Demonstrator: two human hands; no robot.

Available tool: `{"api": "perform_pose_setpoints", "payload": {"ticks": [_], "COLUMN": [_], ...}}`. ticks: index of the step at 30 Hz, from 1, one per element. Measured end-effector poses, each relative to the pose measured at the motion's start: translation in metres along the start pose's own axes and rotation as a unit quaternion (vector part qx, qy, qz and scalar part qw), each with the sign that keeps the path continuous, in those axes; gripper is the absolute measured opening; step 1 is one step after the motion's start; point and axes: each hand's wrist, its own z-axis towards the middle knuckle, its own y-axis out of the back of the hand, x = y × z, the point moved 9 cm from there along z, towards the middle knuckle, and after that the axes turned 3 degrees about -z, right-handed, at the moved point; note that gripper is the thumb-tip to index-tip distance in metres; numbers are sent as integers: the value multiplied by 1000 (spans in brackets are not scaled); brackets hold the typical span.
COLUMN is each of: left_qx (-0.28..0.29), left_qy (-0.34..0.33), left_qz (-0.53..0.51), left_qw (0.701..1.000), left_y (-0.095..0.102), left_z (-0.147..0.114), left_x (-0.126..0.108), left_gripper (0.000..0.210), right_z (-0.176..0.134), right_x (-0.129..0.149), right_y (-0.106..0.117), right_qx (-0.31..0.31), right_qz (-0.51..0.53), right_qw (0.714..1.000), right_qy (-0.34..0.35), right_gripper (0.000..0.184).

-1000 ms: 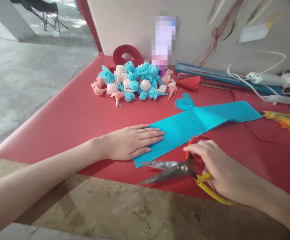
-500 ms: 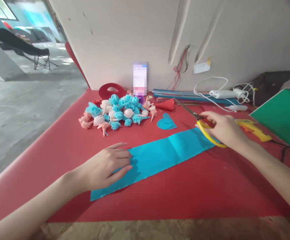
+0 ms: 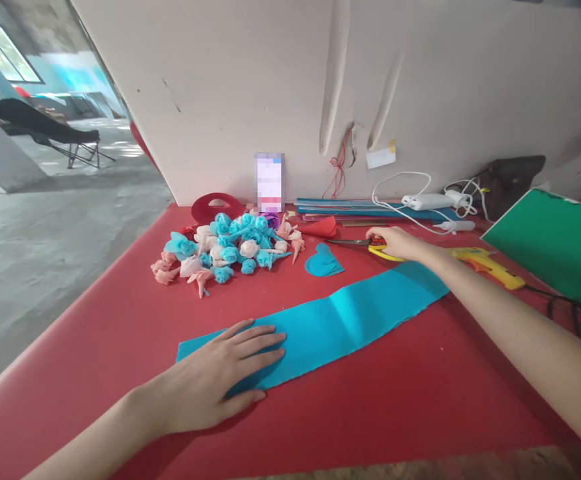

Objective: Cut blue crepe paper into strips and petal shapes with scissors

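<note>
A long strip of blue crepe paper (image 3: 340, 320) lies slantwise across the red table, with a crease near its middle. My left hand (image 3: 240, 363) rests flat on its left part, fingers spread. Beyond the strip's right part, my right hand (image 3: 395, 243) grips the handles of a pair of scissors (image 3: 377, 251) with yellow and red grips. Their blades point left, low over the table or touching it; I cannot tell which. Left of the scissors lies a blue heart-shaped paper piece (image 3: 324, 261), just behind the strip.
Blue, white and pink paper flowers (image 3: 230, 254) are heaped at the back left. A phone (image 3: 269, 183) leans on the wall. To the right are a yellow glue gun (image 3: 495, 268), a white power strip (image 3: 425, 201) with cables, and a green board (image 3: 555, 247).
My right hand has carried the scissors left and down, toward the back of the table. My left hand has flattened onto the strip. The camera view has shifted slightly.
</note>
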Motion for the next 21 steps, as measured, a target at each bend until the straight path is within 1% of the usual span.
{"api": "perform_pose_setpoints", "payload": {"ticks": [3, 5, 6, 8, 10, 13, 14, 15, 16, 17, 18, 19, 20, 21], "left_qx": [-32, -54, -62, -81, -100, -119, -123, -127, -129, -130, -130, -130, -128, -126], "left_qy": [-15, -19, -20, -26, -31, -23, -20, -18, -19, -19, -18, -14, -8, -1], "left_qz": [2, 1, 2, 11, 22, 28, 27, 24, 21, 15, 9, 1, -8, -16], "left_qw": [999, 998, 998, 996, 994, 992, 992, 991, 991, 991, 991, 991, 992, 992], "left_y": [8, 11, 12, 13, 15, 16, 17, 17, 17, 18, 18, 18, 18, 18], "left_z": [-1, -2, -2, -3, -4, -5, -5, -5, -5, -6, -6, -6, -5, -5], "left_x": [-4, -7, -8, -11, -14, -13, -12, -12, -12, -12, -11, -11, -10, -8], "left_gripper": [38, 31, 29, 28, 29, 27, 27, 27, 27, 27, 27, 27, 27, 28], "right_z": [5, 0, -6, -26, -54, -100, -113, -123, -135, -146, -156, -164, -168, -170], "right_x": [12, 31, 45, 82, 125, 183, 194, 201, 207, 214, 220, 225, 229, 230], "right_y": [7, 18, 24, 32, 33, 25, 17, 3, -18, -34, -47, -57, -63, -67], "right_qx": [-21, -50, -65, -82, -79, -48, -9, 56, 142, 205, 252, 282, 295, 296], "right_qz": [3, 4, 8, 25, 55, 120, 212, 324, 432, 518, 580, 627, 661, 686], "right_qw": [1000, 999, 998, 996, 994, 986, 974, 944, 890, 826, 763, 705, 661, 628], "right_qy": [-8, -8, -3, 23, 58, 102, 85, 37, -26, -81, -132, -173, -200, -218], "right_gripper": [21, 19, 23, 30, 27, 20, 20, 20, 23, 27, 29, 31, 31, 32]}}
